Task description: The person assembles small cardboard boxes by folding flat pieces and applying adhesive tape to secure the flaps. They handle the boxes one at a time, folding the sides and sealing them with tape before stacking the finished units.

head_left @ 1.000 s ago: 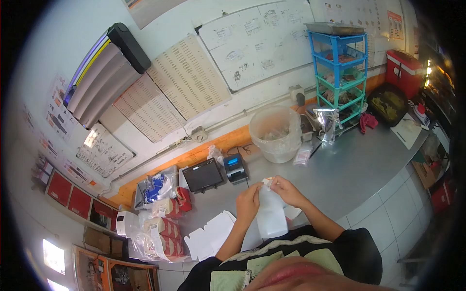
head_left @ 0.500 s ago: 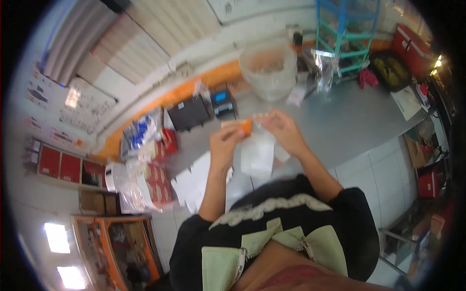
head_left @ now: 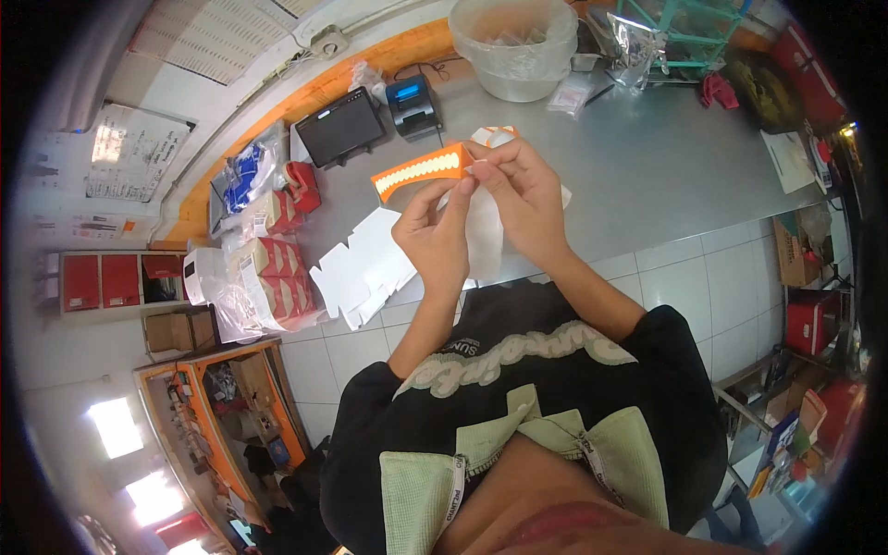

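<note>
An orange cardboard food box (head_left: pixel 421 173), partly folded, with a pale scalloped pattern along its orange side, is up in front of me over the steel table. My left hand (head_left: pixel 437 220) is closed, its thumb and fingers pinching the box near a corner. Close beside it my right hand (head_left: pixel 525 190) is closed too, pinching the card at the same corner with thumb and forefinger. An orange and white patterned part shows beyond my right fingers. White card hangs below and behind the hands, partly hidden by them.
Flat white card blanks (head_left: pixel 370 268) lie left of my arm, beside red and cream packages (head_left: pixel 277 277) in plastic. A black tablet (head_left: pixel 339 128), a small printer (head_left: pixel 413 104) and a large translucent tub (head_left: pixel 513 55) stand at the back of the steel table (head_left: pixel 647 176).
My hands have come together at one corner of the box. Its orange patterned side has swung up into view on the left. The whole view has shifted.
</note>
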